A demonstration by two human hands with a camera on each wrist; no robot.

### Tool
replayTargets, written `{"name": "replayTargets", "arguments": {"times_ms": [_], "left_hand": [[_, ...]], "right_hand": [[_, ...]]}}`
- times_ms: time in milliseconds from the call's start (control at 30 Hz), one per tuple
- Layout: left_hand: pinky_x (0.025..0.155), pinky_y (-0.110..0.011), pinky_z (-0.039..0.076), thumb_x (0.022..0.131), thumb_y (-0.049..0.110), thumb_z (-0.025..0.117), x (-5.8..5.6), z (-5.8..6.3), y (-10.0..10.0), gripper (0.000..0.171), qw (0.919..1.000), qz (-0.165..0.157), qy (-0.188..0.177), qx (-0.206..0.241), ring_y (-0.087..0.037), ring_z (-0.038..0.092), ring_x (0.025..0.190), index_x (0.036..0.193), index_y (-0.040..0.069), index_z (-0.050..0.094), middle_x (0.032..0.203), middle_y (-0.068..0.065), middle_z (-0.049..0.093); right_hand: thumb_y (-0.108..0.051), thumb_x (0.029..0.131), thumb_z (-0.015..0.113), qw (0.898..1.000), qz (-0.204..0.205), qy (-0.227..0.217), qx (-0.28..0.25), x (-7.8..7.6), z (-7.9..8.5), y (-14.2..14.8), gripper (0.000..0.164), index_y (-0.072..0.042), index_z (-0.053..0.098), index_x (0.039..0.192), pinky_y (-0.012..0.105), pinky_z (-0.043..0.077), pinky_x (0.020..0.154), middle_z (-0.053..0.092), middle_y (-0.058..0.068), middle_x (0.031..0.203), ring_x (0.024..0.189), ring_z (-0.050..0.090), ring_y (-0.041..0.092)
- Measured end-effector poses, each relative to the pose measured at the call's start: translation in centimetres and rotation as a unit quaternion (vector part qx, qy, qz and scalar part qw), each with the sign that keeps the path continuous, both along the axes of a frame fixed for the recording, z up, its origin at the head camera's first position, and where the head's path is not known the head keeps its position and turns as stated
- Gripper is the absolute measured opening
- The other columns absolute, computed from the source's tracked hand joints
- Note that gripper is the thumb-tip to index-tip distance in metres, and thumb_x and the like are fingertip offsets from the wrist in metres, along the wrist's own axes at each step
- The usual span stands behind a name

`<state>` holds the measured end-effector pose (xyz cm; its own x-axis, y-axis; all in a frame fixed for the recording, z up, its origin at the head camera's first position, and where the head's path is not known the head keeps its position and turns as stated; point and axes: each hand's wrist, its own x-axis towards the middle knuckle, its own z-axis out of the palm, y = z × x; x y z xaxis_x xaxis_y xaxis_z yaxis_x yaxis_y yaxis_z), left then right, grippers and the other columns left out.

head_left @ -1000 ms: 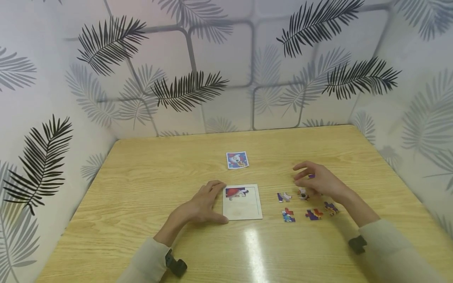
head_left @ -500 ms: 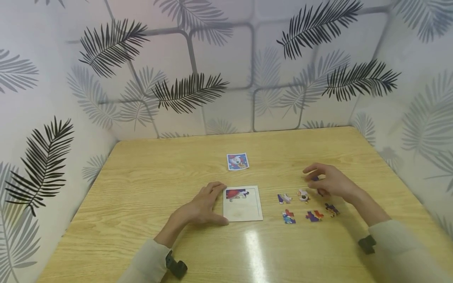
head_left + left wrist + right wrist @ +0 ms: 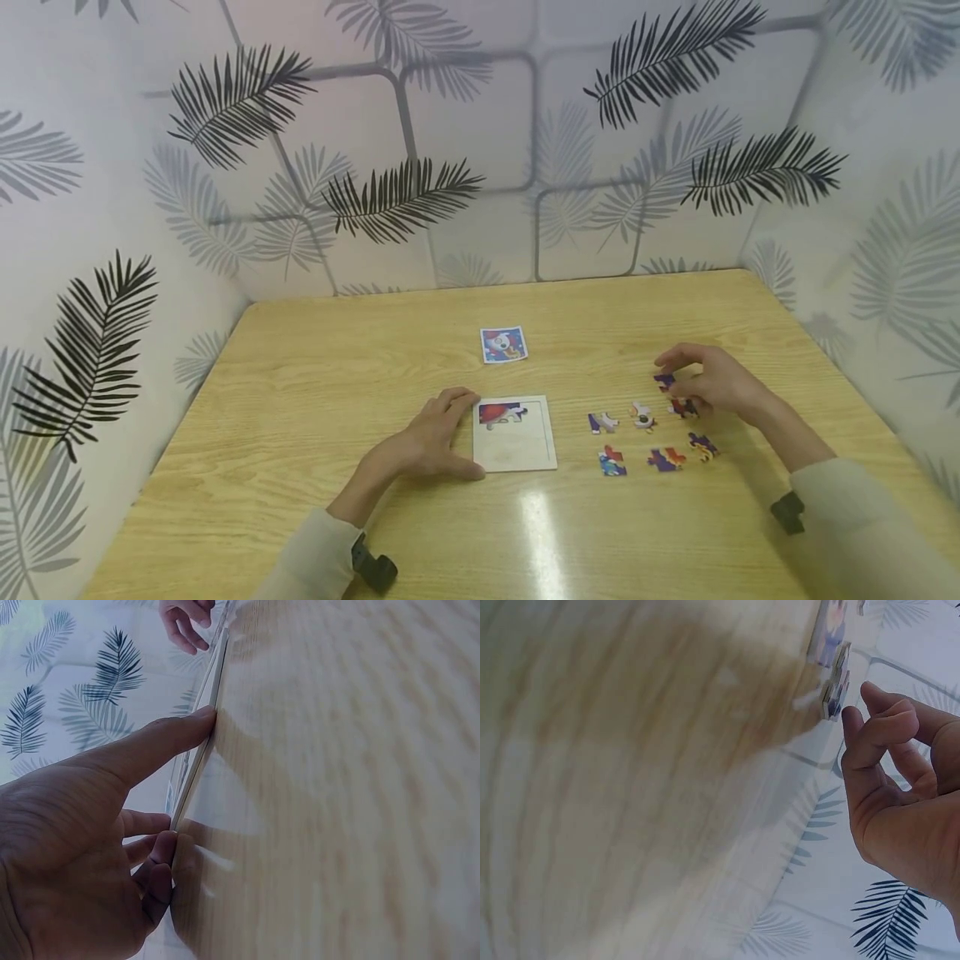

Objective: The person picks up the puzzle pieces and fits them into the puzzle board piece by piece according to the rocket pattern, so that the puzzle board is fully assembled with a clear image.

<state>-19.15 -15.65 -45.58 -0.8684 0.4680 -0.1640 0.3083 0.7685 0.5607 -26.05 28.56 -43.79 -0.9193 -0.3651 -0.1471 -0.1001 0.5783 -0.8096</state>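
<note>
A square white puzzle board (image 3: 517, 446) lies flat, its upper left filled with a red-and-white picture section (image 3: 501, 413). My left hand (image 3: 438, 433) holds the board's left side, thumb at the near corner and index finger at the far corner. In the left wrist view the thumb (image 3: 169, 742) presses the edge. My right hand (image 3: 712, 383) hovers over the right-hand pieces with loosely bent fingers. A purple puzzle piece (image 3: 663, 381) shows by its fingertips, and a dark red one (image 3: 682, 407) lies partly under the hand. The right wrist view shows fingertips (image 3: 851, 720) just off a piece (image 3: 838, 684).
Several loose pieces lie right of the board, among them a white-faced one (image 3: 642, 415), a purple-and-white one (image 3: 602, 423), a red-and-blue one (image 3: 612, 461) and a purple-orange one (image 3: 666, 459). A picture card (image 3: 504, 345) lies beyond the board. Leaf-patterned walls (image 3: 480, 225) edge the wooden table (image 3: 337, 350).
My right hand has shifted to the right, uncovering the white-faced piece and then the dark red one. The left hand stays at the board.
</note>
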Motion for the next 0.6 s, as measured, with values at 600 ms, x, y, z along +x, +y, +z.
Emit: {"name": "replayTargets", "arguments": {"times_ms": [600], "left_hand": [[0.117, -0.053, 0.032, 0.074, 0.044, 0.086, 0.05, 0.17, 0.09, 0.105, 0.9999, 0.001, -0.008, 0.007, -0.033, 0.029, 0.145, 0.157, 0.015, 0.029, 0.161, -0.008, 0.024]], "right_hand": [[0.004, 0.087, 0.064, 0.998, 0.003, 0.023, 0.057, -0.22, -0.11, -0.42, 0.042, 0.001, 0.058, 0.129, 0.025, 0.039, 0.041, 0.052, 0.027, 0.131, 0.047, 0.045, 0.011]]}}
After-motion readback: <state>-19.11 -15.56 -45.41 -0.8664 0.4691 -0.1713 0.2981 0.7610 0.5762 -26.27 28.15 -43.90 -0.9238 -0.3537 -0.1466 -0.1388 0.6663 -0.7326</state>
